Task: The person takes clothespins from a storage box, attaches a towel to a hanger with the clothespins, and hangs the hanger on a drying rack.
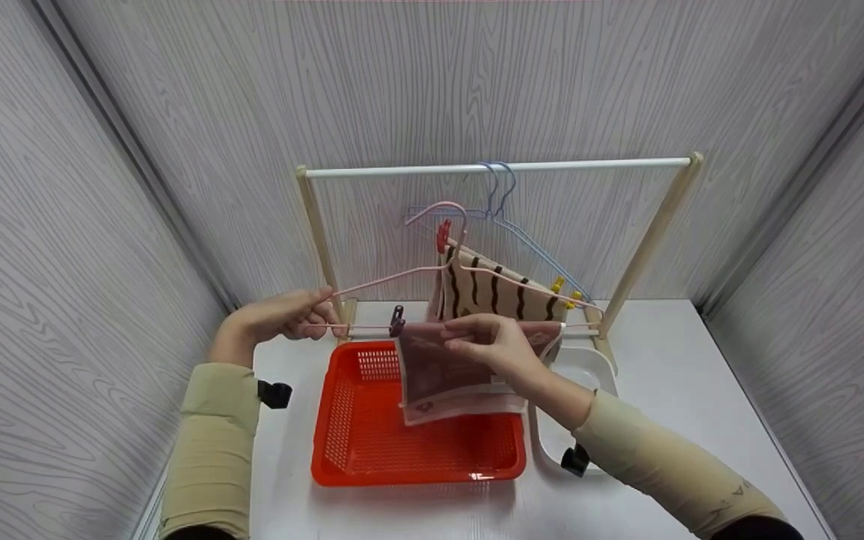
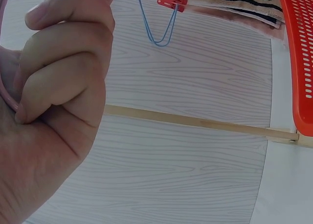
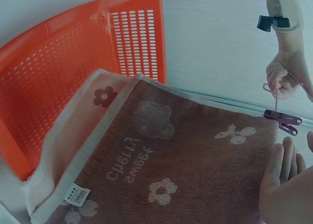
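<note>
My left hand (image 1: 282,315) grips the left end of a pink hanger (image 1: 387,280), its curled fingers showing close up in the left wrist view. Over the hanger's lower bar hangs a brownish-pink towel (image 1: 439,375) with pale flowers and lettering (image 3: 161,190). A dark purple clothespin (image 3: 282,118) pinches the towel's left top corner to the bar. In front of the towel's upper part is my right hand (image 1: 503,349), fingers extended leftward and apart from the clothespin; whether they touch the cloth I cannot tell.
Behind, a rack's white rod (image 1: 402,172) carries blue hangers (image 1: 537,247). A striped towel (image 1: 492,289) hangs there with a red clothespin (image 1: 443,235) and yellow clothespins (image 1: 573,300). Below stand a red basket (image 1: 327,420) and, partly hidden, a white tray (image 1: 544,442).
</note>
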The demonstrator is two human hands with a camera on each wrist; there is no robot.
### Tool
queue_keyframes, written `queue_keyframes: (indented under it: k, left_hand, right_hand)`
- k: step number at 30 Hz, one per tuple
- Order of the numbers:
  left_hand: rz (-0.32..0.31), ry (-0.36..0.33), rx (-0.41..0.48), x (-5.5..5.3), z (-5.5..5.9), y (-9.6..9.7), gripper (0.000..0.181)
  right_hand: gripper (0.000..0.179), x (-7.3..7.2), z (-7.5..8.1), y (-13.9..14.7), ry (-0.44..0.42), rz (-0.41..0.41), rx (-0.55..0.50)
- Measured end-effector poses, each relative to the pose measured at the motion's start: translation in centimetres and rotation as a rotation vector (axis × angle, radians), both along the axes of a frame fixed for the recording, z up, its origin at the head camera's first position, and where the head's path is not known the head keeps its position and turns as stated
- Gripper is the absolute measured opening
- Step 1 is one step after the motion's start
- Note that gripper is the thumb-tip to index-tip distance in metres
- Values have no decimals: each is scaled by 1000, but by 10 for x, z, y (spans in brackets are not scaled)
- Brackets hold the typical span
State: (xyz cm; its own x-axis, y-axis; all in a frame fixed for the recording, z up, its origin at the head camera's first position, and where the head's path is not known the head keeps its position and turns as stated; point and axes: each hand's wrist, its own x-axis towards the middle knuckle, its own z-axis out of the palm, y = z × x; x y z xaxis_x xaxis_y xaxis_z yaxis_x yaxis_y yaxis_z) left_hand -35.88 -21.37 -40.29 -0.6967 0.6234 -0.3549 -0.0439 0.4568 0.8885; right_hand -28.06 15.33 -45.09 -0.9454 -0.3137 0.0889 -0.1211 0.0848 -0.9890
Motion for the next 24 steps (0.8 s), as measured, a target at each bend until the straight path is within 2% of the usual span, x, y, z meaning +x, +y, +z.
queue_keyframes:
  k: [13,24]
  left_hand:
    - [-8,0,-7,-1,0,-3,63]
    - [15,-19,-12,0,-1,-2,67]
  right_hand:
    - [39,8,-13,28,-122,24,-36]
    - [36,12,-29,56,-264,13,-220]
